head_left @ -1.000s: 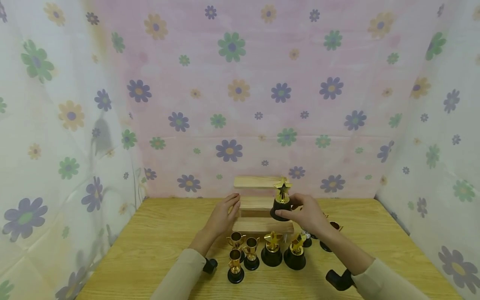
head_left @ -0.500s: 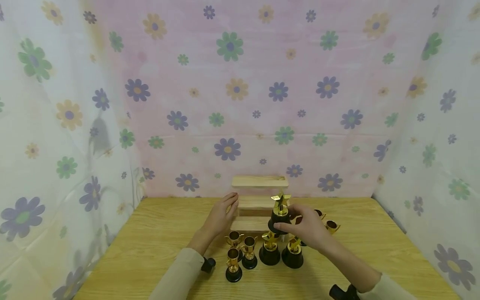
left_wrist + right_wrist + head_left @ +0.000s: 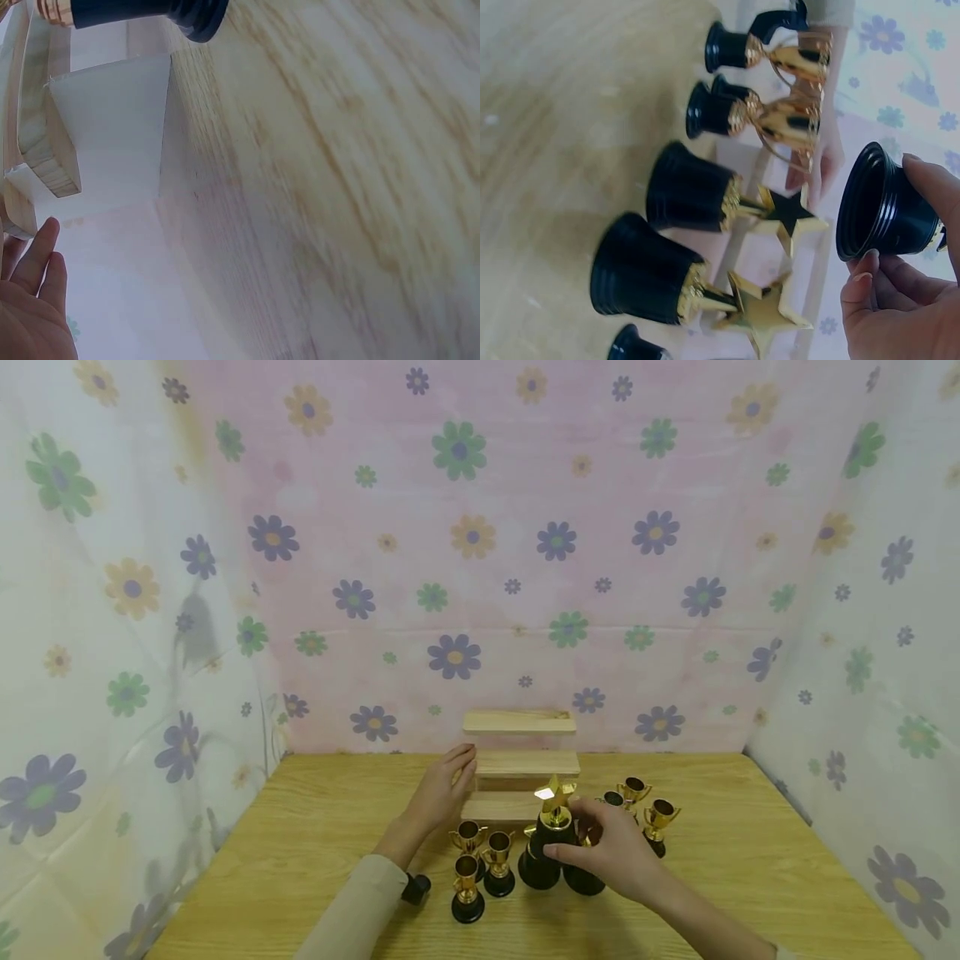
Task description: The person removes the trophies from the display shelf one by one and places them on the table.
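Note:
In the head view my right hand [image 3: 615, 847] pinches a gold star trophy [image 3: 556, 817] by its black base. The trophy is upright and held in the air; the right wrist view shows the hollow underside of its base [image 3: 870, 206]. Two more star trophies stand on the table, a front one [image 3: 645, 270] and another [image 3: 694, 187], partly hidden behind the hand in the head view. My left hand [image 3: 441, 789] is at the left end of a three-tier wooden shelf [image 3: 521, 763]. Its fingers [image 3: 41, 259] are extended beside the shelf's end; whether they press it I cannot tell.
Small gold cup trophies [image 3: 498, 864] stand left of the star trophies, in front of the shelf. More cups [image 3: 660, 817] stand to the right, beyond my right hand. Flowered cloth [image 3: 487, 585] hangs behind the wooden table [image 3: 330, 860] and on both sides.
My right hand has lowered the star trophy from in front of the upper shelf tiers, toward me and over the standing star trophies. The left hand stays in place.

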Available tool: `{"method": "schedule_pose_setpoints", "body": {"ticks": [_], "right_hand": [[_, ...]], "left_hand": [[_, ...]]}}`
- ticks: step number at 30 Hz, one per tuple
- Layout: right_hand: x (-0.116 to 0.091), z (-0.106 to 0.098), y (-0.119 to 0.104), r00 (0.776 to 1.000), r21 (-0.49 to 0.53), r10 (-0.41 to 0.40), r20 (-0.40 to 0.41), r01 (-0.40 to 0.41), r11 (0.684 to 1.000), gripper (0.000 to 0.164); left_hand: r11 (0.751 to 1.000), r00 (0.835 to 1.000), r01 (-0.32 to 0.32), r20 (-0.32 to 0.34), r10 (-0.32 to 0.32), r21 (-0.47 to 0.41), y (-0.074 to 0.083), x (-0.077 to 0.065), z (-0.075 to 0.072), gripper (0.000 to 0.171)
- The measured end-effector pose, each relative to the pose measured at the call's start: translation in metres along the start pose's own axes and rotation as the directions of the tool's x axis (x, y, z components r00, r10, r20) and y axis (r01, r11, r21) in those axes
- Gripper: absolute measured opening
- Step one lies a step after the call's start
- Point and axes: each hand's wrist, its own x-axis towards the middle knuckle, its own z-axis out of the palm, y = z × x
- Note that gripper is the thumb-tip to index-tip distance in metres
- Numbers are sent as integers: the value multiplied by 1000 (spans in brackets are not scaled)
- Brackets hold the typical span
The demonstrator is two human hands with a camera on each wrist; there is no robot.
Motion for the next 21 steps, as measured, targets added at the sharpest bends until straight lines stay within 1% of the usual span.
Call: {"method": "schedule_pose_setpoints", "body": {"ticks": [4, 10, 15, 21], "right_hand": [[-5, 7, 2, 999, 13, -13, 41, 12, 1000, 51], [-10, 17, 7, 995, 48, 11, 103, -17, 999, 54], [-15, 30, 16, 988, 28, 25, 153, -30, 999, 59], [-17, 43, 31, 984, -9, 27, 176, -26, 1000, 58]], "left_hand": [[1000, 1000, 2, 5, -2, 12, 0, 2, -1, 45], [1000, 1000, 8, 9, -9, 17, 0, 4, -2, 45], [1000, 1000, 14, 12, -14, 5, 1, 5, -4, 46], [1000, 999, 23, 30, -23, -5, -1, 8, -4, 47]]}}
